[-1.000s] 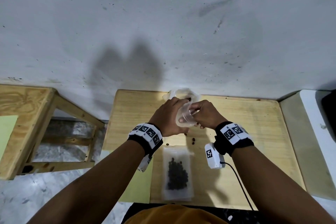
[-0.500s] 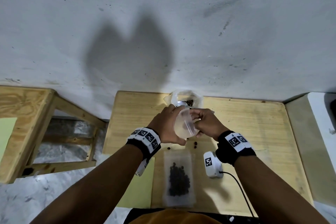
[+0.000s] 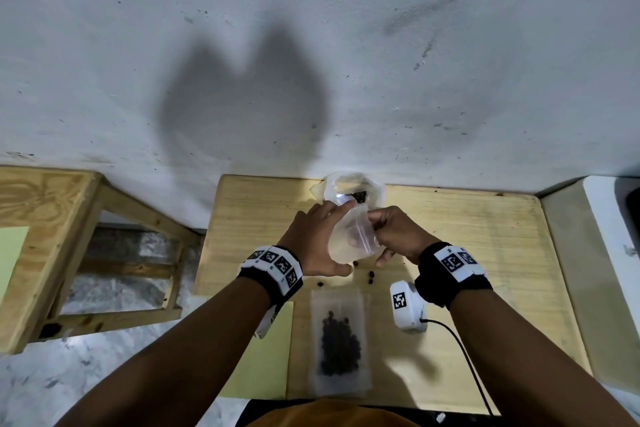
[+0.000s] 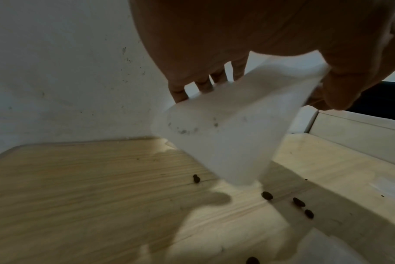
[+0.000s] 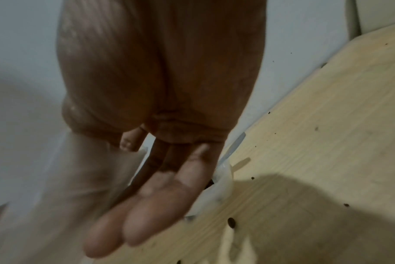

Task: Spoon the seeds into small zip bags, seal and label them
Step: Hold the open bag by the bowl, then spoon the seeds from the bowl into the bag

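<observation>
Clear empty zip bag (image 3: 349, 239) pinched at its mouth by left hand (image 3: 313, 243) and right hand (image 3: 398, 236) fingers; pull lips apart, keep mouth up before spooning.

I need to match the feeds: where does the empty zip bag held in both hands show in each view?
Head: empty zip bag at centre, between both hands, above the table.
Left wrist: centre-right, hanging from the left hand.
Right wrist: blurred film at lower left, beside the right hand.
Shared landmark: loose seeds on the wooden table.
</observation>
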Tool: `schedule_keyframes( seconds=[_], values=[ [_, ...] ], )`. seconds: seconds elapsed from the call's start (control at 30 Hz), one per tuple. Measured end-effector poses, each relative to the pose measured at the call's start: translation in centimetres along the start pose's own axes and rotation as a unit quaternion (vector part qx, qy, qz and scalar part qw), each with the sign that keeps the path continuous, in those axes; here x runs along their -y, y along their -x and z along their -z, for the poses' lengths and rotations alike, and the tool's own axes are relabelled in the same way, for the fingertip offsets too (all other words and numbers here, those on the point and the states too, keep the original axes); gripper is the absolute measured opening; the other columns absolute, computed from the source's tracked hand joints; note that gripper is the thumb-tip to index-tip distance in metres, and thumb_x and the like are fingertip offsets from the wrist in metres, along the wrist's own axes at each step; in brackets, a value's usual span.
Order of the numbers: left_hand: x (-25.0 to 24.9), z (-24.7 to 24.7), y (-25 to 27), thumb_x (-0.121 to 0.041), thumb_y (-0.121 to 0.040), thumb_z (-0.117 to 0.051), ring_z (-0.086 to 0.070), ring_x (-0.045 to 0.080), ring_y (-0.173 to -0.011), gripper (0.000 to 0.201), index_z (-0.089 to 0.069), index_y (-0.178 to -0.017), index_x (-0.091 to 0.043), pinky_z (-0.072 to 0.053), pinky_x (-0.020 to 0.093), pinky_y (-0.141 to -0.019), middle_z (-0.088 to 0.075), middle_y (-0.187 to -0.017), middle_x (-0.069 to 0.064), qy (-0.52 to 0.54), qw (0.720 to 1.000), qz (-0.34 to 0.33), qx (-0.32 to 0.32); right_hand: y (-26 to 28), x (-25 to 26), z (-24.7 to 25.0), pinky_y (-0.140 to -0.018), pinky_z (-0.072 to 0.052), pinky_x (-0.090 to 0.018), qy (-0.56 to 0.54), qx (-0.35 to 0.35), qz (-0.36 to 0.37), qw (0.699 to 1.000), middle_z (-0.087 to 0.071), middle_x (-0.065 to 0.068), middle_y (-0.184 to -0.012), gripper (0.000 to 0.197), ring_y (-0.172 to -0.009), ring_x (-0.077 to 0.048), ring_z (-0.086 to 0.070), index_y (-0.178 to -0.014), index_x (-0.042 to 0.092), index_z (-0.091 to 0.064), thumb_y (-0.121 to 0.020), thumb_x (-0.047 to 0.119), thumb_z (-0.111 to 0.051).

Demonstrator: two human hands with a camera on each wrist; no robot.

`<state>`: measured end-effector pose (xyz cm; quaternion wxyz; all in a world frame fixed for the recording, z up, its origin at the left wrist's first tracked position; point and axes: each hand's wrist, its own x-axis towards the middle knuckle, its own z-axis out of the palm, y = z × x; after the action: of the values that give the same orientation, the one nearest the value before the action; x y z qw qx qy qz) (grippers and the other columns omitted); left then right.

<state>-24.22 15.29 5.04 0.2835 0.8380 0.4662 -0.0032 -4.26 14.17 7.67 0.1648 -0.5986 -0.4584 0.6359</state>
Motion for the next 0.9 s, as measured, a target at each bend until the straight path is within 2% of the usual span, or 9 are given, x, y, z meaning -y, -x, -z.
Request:
schedule_keyframes(
  seconds=[0.13,0.27,0.33,0.43,0.57,0.7,0.77,0.83,0.9],
  values=[
    [0.3,0.0,0.4,-0.057,-0.049,-0.080,-0.040,0.021,-0.123,0.136,0.004,-0.154,-0.036,-0.041,0.044,-0.096,-0.036,-0.142,-0.003,-0.023,0.999,0.022,0.017,0.0,-0.3,0.0,-0.050,-0.059,-0.033,-0.012,-0.029,0.024,0.999,-0.072,-0.015,-0.104,0.063,-0.076,-0.035,-0.072,-0.110,0.021,-0.076,-0.079,-0.021,-0.040],
    [0.6,-0.1,0.5,-0.048,-0.051,-0.083,-0.041,0.024,-0.123,0.136,0.007,-0.152,-0.037,-0.041,0.047,-0.096,-0.040,-0.138,0.000,-0.039,0.998,0.041,0.027,-0.2,-0.7,0.0,-0.051,-0.059,-0.034,0.011,-0.034,0.032,0.999,-0.067,-0.015,-0.111,0.075,-0.072,-0.031,-0.070,-0.122,0.023,-0.071,-0.073,-0.021,-0.037],
    [0.7,0.0,0.4,-0.047,-0.052,-0.084,-0.041,0.025,-0.125,0.135,0.005,-0.152,-0.036,-0.041,0.047,-0.096,-0.040,-0.140,0.001,-0.032,0.999,0.034,0.024,-0.1,-0.6,-0.2,-0.050,-0.057,-0.033,0.013,-0.035,0.035,0.999,-0.068,-0.010,-0.108,0.064,-0.069,-0.022,-0.068,-0.121,0.027,-0.072,-0.074,-0.013,-0.053],
    [0.5,-0.1,0.3,-0.063,-0.053,-0.084,-0.040,0.023,-0.130,0.130,-0.009,-0.154,-0.029,-0.038,0.045,-0.104,-0.035,-0.148,0.000,0.025,1.000,0.013,0.005,0.2,-0.4,-0.5,-0.050,-0.054,-0.029,0.029,-0.038,0.036,0.998,-0.073,-0.003,-0.100,0.042,-0.066,-0.009,-0.066,-0.111,0.032,-0.075,-0.073,0.019,-0.087],
    [-0.5,-0.6,-0.1,-0.073,-0.051,-0.080,-0.049,0.017,-0.124,0.119,-0.031,-0.149,-0.026,-0.043,0.041,-0.104,-0.045,-0.141,-0.006,0.120,0.992,-0.012,-0.042,0.0,0.2,-1.0,-0.044,-0.047,-0.024,0.074,-0.044,0.055,0.995,-0.072,0.006,-0.085,0.024,-0.058,-0.005,-0.062,-0.089,0.033,-0.077,-0.072,0.023,-0.089],
    [-0.3,-0.7,-0.3,-0.050,-0.057,-0.090,-0.054,0.013,-0.114,0.095,-0.045,-0.138,-0.025,-0.048,0.032,-0.094,-0.053,-0.130,-0.007,0.196,0.977,0.026,-0.077,-0.5,-0.5,-0.5,-0.044,-0.043,-0.022,0.060,-0.060,0.052,0.995,-0.072,0.003,-0.097,0.029,-0.050,-0.009,-0.061,-0.095,0.033,-0.075,-0.086,0.006,-0.071],
    [0.5,-0.9,-0.4,-0.044,-0.058,-0.092,-0.056,0.013,-0.109,0.089,-0.048,-0.133,-0.026,-0.046,0.028,-0.089,-0.056,-0.125,-0.006,0.219,0.970,0.066,-0.080,-0.6,-1.1,0.2,-0.046,-0.042,-0.023,0.020,-0.077,0.050,0.996,-0.073,0.007,-0.097,0.018,-0.052,-0.011,-0.062,-0.096,0.032,-0.077,-0.088,0.016,-0.073],
    [1.3,-1.2,-0.7,-0.043,-0.058,-0.092,-0.056,0.013,-0.105,0.088,-0.049,-0.132,-0.024,-0.044,0.024,-0.087,-0.057,-0.121,-0.007,0.240,0.960,0.112,-0.087,-1.1,-2.3,1.0,-0.050,-0.044,-0.025,0.000,-0.143,0.062,0.988,-0.073,0.005,-0.096,0.012,-0.055,-0.011,-0.062,-0.096,0.029,-0.078,-0.086,0.022,-0.077],
    [2.1,-1.4,-1.1,-0.042,-0.056,-0.093,-0.056,0.013,-0.105,0.088,-0.052,-0.131,-0.022,-0.045,0.025,-0.088,-0.057,-0.118,-0.008,0.278,0.943,0.161,-0.090,-1.8,-3.8,1.9,-0.064,-0.050,-0.029,0.012,-0.266,0.067,0.961,-0.071,0.003,-0.098,0.015,-0.075,-0.013,-0.065,-0.095,0.029,-0.076,-0.082,0.022,-0.080]
  ],
)
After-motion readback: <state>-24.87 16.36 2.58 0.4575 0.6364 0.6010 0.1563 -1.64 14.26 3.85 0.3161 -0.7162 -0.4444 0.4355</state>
